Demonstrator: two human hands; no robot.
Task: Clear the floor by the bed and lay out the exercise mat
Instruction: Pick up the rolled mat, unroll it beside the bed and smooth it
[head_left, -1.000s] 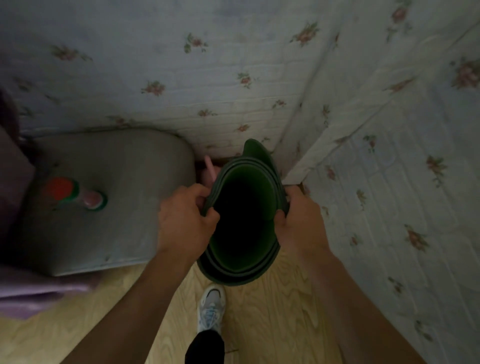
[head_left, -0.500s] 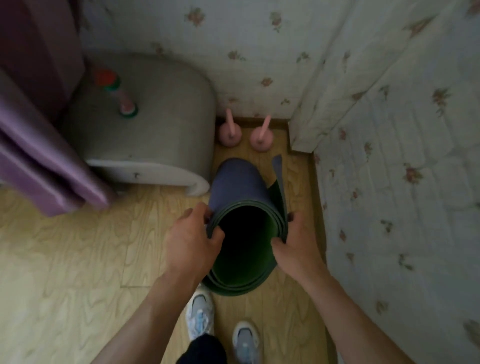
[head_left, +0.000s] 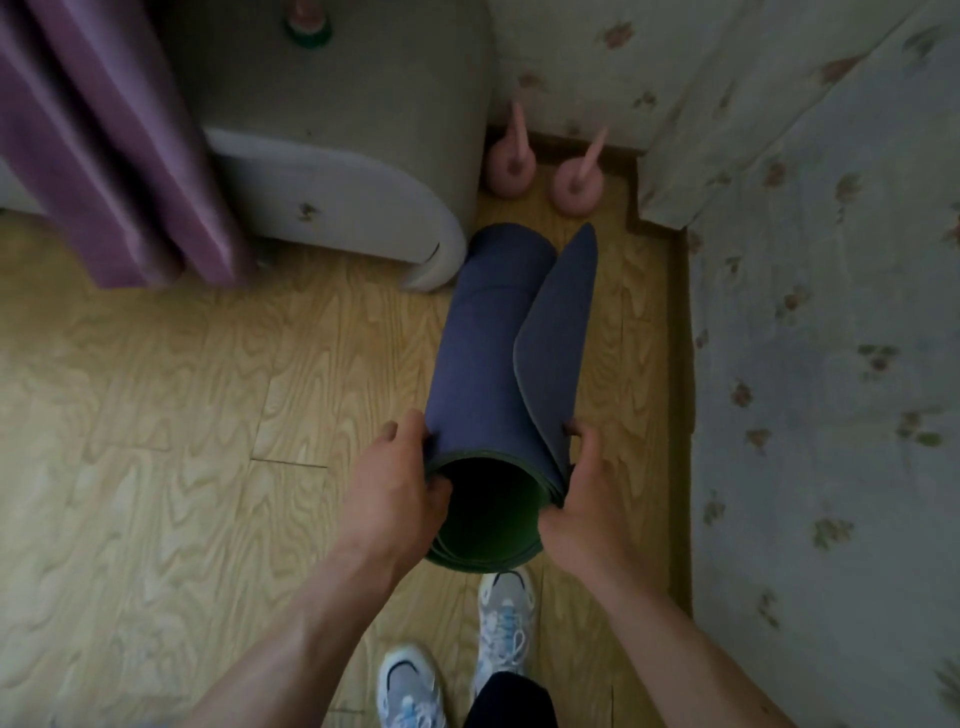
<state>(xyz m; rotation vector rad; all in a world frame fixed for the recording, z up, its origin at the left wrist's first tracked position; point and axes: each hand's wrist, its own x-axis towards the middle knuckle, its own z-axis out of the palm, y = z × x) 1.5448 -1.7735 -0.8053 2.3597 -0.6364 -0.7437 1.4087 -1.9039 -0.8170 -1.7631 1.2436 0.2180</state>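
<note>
A rolled exercise mat (head_left: 488, 353), blue outside and dark green inside, tilts away from me over the wooden floor, its far end low near the nightstand corner. A loose outer flap stands off along its right side. My left hand (head_left: 395, 493) grips the near rim on the left, thumb inside the opening. My right hand (head_left: 587, 499) grips the rim and flap on the right.
A grey nightstand (head_left: 332, 156) stands at the back left with a red and green bottle (head_left: 307, 23) on top. Two pink dumbbells (head_left: 540, 171) sit in the corner. Purple curtain (head_left: 104, 156) hangs left. A floral bedcover (head_left: 831, 364) fills the right. My shoes (head_left: 457, 660) are below.
The mat's far end has swung down and away, from nearly upright to tilted toward the floor. The view has dropped to the floor, and both hands keep their grip.
</note>
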